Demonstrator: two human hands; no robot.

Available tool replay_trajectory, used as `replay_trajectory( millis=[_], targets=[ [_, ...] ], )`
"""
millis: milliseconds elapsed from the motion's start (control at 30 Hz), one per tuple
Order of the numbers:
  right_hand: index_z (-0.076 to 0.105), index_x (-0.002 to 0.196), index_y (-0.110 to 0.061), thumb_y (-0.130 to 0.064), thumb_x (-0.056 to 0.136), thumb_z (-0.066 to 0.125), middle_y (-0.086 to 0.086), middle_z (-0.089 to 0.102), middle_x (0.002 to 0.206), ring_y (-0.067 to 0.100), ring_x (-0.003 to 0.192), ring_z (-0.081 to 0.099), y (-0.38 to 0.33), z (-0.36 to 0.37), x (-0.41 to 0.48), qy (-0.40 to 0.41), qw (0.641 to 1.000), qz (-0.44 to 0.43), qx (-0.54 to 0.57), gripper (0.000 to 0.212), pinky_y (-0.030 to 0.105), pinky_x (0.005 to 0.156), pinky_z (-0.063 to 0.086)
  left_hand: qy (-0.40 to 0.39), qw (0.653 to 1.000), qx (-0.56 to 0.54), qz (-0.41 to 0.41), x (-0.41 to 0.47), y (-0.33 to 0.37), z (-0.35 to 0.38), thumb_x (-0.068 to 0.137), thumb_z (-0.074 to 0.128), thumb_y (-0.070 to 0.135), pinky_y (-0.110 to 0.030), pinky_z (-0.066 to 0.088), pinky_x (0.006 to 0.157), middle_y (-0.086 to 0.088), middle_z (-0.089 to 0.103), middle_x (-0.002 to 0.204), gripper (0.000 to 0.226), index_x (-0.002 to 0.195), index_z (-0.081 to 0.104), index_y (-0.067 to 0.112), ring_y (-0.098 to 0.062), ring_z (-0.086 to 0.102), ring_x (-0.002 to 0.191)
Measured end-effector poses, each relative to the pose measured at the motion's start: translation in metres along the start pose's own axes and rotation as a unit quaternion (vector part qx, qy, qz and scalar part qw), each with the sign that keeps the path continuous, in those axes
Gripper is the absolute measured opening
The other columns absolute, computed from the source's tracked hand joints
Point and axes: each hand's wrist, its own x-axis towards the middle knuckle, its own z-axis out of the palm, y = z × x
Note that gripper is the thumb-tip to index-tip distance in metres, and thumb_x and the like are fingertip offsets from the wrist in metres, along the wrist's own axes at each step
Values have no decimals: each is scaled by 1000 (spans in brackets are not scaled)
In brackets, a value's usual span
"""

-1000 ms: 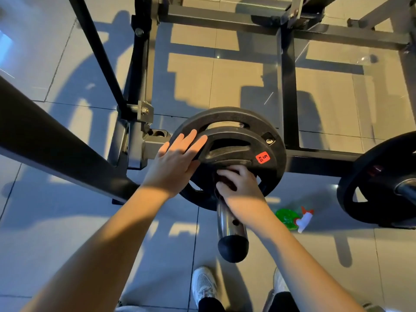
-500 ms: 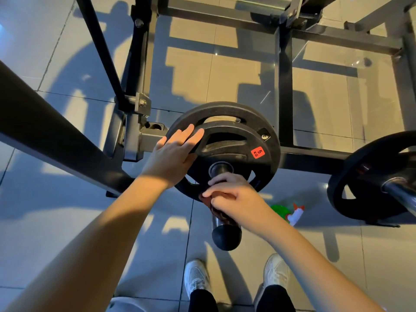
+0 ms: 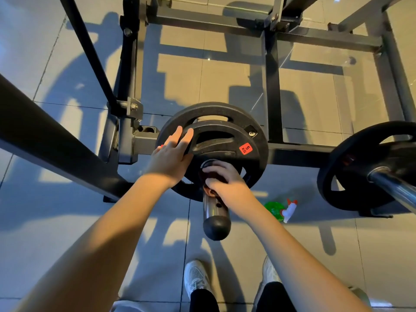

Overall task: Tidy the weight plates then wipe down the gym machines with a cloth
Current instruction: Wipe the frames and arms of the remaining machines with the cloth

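Observation:
A black 5 kg weight plate (image 3: 225,140) with a red label sits on a chrome peg (image 3: 216,212), in front of a larger black plate (image 3: 202,111). My left hand (image 3: 171,158) lies with straight fingers on the small plate's left rim. My right hand (image 3: 225,181) curls round the peg right at the plate's hub and grips a dark reddish cloth (image 3: 208,191), which is mostly hidden under the fingers. The peg's black end cap points toward me.
A green spray bottle (image 3: 281,209) lies on the tiled floor to the right of the peg. Another black plate (image 3: 360,158) sits on a chrome bar (image 3: 396,188) at the right. A thick dark frame beam (image 3: 45,140) crosses at left; my shoes (image 3: 198,278) stand below.
My right hand with the cloth slid a little down the peg, then back up against the plate's hub. My left hand stayed on the plate's rim.

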Motion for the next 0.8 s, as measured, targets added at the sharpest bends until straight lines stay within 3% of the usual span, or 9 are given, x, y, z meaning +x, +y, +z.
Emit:
replay_trajectory(
  millis=[133, 267, 433, 500, 567, 600, 667, 733, 800],
  targets=[
    [70, 101, -20, -4, 89, 60, -15, 45, 125, 0, 111, 45, 1, 8, -20, 52, 998, -15, 34, 22, 1, 88, 32, -30, 998, -39, -29, -1, 4, -2, 104, 31, 37, -45, 23, 115, 0, -6, 162, 57, 154, 5, 32, -30, 10, 147],
    [63, 95, -36, -7, 91, 59, -14, 45, 126, 0, 110, 48, 1, 5, -45, 38, 995, -17, 94, 29, 15, 93, 41, -43, 997, -56, -40, -3, 5, -2, 104, 33, 34, -46, 26, 114, -1, -6, 162, 53, 153, 14, 29, -31, 11, 147],
    [63, 105, -28, -8, 91, 58, -4, 48, 125, 11, 111, 48, 1, 8, -49, 81, 995, -7, 62, 25, -2, 81, 34, -44, 994, -74, -70, -18, 17, 2, 103, 36, 34, -44, 28, 113, -1, 14, 160, 51, 151, 23, 23, -29, 28, 141],
    [63, 104, -28, -7, 92, 57, -2, 53, 117, 14, 100, 55, 4, 5, -61, 94, 993, -10, 75, 25, 9, 80, 43, -39, 994, -81, -69, -26, 26, 3, 103, 36, 33, -41, 28, 113, -2, 20, 159, 50, 150, 27, 20, -28, 30, 140],
    [64, 97, -30, -7, 92, 56, 2, 60, 103, 21, 73, 62, 8, -4, -75, 84, 986, 22, 141, 25, 29, 61, 53, -25, 990, -113, -81, -33, 35, 4, 103, 37, 32, -37, 31, 108, -5, 29, 155, 47, 148, 34, 18, -29, 36, 135],
    [65, 94, -31, -6, 92, 56, 0, 62, 94, 19, 65, 61, 10, -9, -82, 79, 982, 36, 167, 27, 28, 55, 51, -22, 986, -136, -90, -37, 40, 4, 103, 38, 32, -36, 32, 106, -7, 34, 151, 45, 146, 37, 18, -30, 39, 132],
    [66, 94, -30, -4, 91, 56, -6, 64, 85, 11, 70, 62, 20, -20, -96, 82, 978, 60, 184, 27, 19, 59, 49, -14, 981, -175, -85, -48, 53, 6, 102, 39, 33, -37, 36, 106, -10, 45, 140, 40, 139, 47, 19, -31, 46, 125],
    [66, 98, -25, -5, 92, 56, -3, 65, 89, 11, 75, 62, 33, -31, -112, 98, 971, 88, 201, 23, 15, 60, 47, 3, 979, -193, -64, -61, 72, 6, 101, 40, 30, -40, 41, 101, -11, 54, 125, 32, 125, 57, 16, -30, 52, 113],
    [64, 101, -22, -7, 92, 56, 4, 65, 96, 15, 80, 63, 52, -45, -130, 127, 957, 126, 228, 20, 19, 66, 50, 23, 982, -184, -37, -77, 96, 8, 102, 40, 25, -34, 39, 97, -9, 56, 122, 29, 120, 60, 13, -25, 52, 109]
  ],
)
